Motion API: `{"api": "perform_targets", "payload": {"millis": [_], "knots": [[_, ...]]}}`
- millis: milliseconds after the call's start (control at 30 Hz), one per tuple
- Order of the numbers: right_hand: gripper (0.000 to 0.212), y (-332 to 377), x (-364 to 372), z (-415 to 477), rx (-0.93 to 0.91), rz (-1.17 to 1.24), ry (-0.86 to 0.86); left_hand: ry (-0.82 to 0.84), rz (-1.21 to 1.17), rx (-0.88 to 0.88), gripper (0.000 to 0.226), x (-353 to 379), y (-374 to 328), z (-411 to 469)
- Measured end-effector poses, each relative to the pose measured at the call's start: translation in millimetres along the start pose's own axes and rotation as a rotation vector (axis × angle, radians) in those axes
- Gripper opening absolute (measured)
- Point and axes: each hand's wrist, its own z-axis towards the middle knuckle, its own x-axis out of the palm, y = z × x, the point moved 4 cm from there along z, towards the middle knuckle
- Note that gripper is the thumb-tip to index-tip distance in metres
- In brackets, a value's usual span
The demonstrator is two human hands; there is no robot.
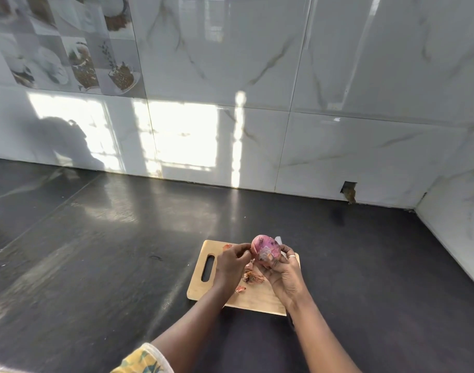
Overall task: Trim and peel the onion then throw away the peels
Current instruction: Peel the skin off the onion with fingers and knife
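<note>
A pink-purple onion (265, 249), partly peeled, is held up over a wooden cutting board (253, 297). My right hand (285, 275) grips the onion from below and behind, and a pale knife tip (279, 240) shows just past its fingers. My left hand (231, 265) pinches at the onion's left side, where loose skin hangs. Dry brown peels (252, 277) lie on the board between my hands, with one scrap (226, 246) near the board's far edge and another (240, 289) nearer me.
The board lies on a dark countertop (109, 251) that runs left and toward the tiled wall (257, 103). A side wall (459, 224) closes the corner on the right. A small hole (349, 190) sits low in the back wall.
</note>
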Motion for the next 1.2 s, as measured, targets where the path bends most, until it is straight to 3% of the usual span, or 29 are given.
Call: {"api": "perform_targets", "payload": {"millis": [167,400,567,700,800,900,967,1200], "knots": [[0.044,1.2,2.4,-1.2,-0.004,-0.025,-0.002,0.011,-0.188,-0.04,0.031,-0.7,1.8,-2.9],[0.046,-1.1,4.4,-0.9,-0.002,-0.034,-0.004,0.075,-0.193,-0.054,0.023,4.8,5.4,0.3],[0.046,-1.8,5.2,0.1,-0.002,-0.016,0.003,0.033,-0.173,-0.056,0.029,1.9,4.3,3.4],[0.045,-0.5,5.5,-0.5,0.002,0.016,0.007,-0.009,-0.109,-0.033,0.017,-1.3,2.0,3.9],[0.048,-0.2,5.2,0.4,0.012,0.034,0.01,-0.062,-0.149,-0.069,0.031,-3.8,4.0,3.7],[0.043,0.8,2.2,2.5,0.006,0.028,-0.01,-0.1,-0.222,-0.098,0.024,-5.6,6.5,2.9],[0.041,1.8,1.3,2.9,0.004,0.025,-0.016,-0.07,-0.153,-0.057,0.038,-5.1,7.7,4.4],[0.042,1.0,1.9,3.2,0.0,0.002,-0.024,0.046,0.031,0.062,0.016,0.5,-0.8,1.8]]}}
